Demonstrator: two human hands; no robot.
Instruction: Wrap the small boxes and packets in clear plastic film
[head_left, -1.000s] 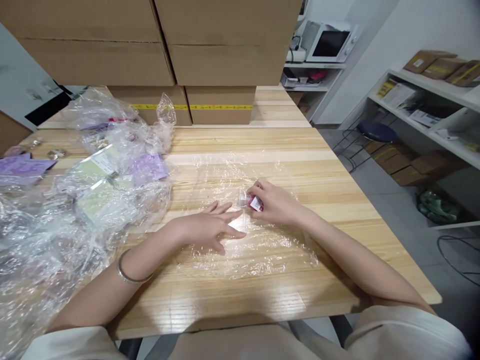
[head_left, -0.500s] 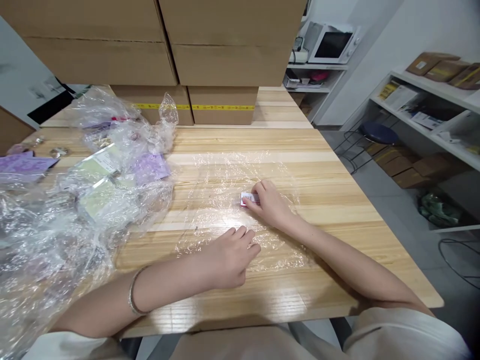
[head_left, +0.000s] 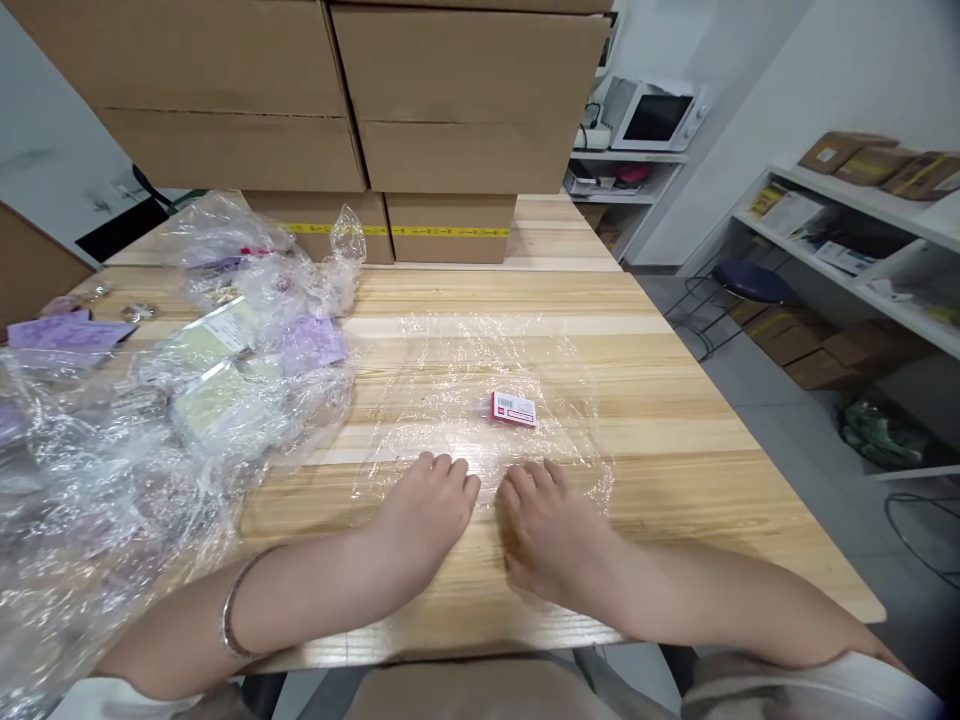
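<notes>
A small flat red packet (head_left: 514, 409) is seen lying just right of the frame's centre, on a sheet of clear plastic film (head_left: 450, 370) that is spread over the wooden table (head_left: 675, 400). The packet is rectangular, with a white label bearing a barcode across most of its upper face and a red border showing along its left and lower edges. It lies slightly tilted, its long side running left to right. It is touched by neither hand.

The left hand (head_left: 427, 505) and the right hand (head_left: 547, 525) are placed side by side in the lower middle of the frame, palms down, on the near edge of the film. Their fingers are curled downward onto the film's edge; whether the film is pinched cannot be told. A thin bangle (head_left: 229, 615) is worn on the left wrist.

Crumpled clear plastic bags (head_left: 150, 400) holding purple and pale green packets are heaped at the left of the frame. Large cardboard boxes (head_left: 337, 90) are stacked along the top.
</notes>
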